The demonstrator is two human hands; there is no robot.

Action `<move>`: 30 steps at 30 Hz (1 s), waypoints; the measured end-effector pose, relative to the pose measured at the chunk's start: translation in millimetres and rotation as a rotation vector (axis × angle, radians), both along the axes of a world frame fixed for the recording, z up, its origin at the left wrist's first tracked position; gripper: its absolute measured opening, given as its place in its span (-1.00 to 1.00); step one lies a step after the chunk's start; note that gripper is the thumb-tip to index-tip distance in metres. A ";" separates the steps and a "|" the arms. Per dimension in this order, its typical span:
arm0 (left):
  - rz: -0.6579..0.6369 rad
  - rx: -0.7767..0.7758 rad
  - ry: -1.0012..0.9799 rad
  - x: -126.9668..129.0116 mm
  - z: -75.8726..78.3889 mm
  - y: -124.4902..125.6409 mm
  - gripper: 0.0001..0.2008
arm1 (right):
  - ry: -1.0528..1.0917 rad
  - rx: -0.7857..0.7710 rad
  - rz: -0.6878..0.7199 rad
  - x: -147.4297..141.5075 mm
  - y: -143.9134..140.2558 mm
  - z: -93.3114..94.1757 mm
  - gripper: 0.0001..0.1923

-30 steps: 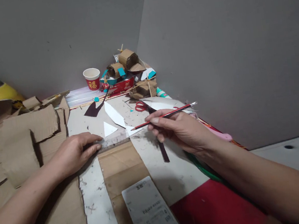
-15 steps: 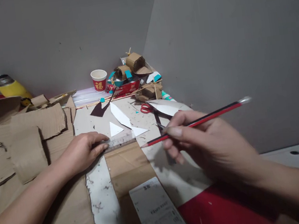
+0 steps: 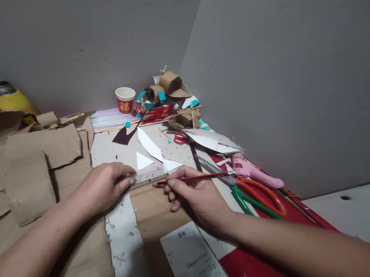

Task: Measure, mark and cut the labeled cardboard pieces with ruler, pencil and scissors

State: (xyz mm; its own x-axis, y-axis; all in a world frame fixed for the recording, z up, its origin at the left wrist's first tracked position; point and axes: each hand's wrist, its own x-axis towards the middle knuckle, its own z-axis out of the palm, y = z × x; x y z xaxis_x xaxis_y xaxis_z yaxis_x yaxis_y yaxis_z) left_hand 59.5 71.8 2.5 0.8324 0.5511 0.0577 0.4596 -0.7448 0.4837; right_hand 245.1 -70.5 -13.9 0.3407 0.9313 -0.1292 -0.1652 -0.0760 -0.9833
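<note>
Now my left hand (image 3: 105, 189) lies flat, fingers spread, pressing down the near end of a clear plastic ruler (image 3: 149, 178) that runs across the top edge of a smooth brown cardboard sheet (image 3: 153, 207). My right hand (image 3: 197, 197) pinches a slim red-and-black pencil (image 3: 193, 178) between thumb and fingertips; that grip is narrow, closed on the shaft, with the pencil lying almost level and its tip just at the ruler's lower edge over the cardboard.

Half a second ago that hand was raised well off to the right with the pencil tilted up in the air; it has since come down and in toward the ruler. My left hand has stayed where it was on the ruler.

Just right of my right hand lie scissors with green and orange handles (image 3: 256, 197) and a pink glue gun (image 3: 256, 172), both on the red cover at the bench edge. White paper triangles (image 3: 147, 150) with sharp corners sit beyond the ruler on the scuffed white bench (image 3: 123, 240). Torn corrugated cardboard (image 3: 31, 175) is heaped on the left. A white printed shipping label (image 3: 195, 263) is stuck on the near end of the sheet. At the back stand a red-and-white paper cup (image 3: 125, 100) and a pile of small cardboard models (image 3: 173, 97).
</note>
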 end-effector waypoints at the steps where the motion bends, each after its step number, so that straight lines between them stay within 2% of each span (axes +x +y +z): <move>1: 0.000 0.002 0.003 -0.1 0.3 -0.1 -0.72 | -0.024 0.000 -0.005 -1.1 0.3 -0.1 -0.74; 12: 0.006 0.040 0.033 -0.2 1.9 -2.5 -0.73 | -0.170 -0.008 0.011 -6.8 1.6 0.6 -0.71; 30: -0.051 0.123 0.030 -0.5 -0.7 -1.3 -0.73 | -0.241 -0.016 0.028 -9.0 0.4 2.4 -0.74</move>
State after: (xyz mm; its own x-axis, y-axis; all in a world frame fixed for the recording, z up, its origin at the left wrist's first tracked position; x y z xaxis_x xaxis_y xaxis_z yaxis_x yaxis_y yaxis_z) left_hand 59.0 70.5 1.8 0.8617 0.4981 0.0967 0.4325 -0.8207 0.3734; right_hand 236.2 -70.1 -11.6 0.3372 0.9394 -0.0624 0.0765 -0.0934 -0.9927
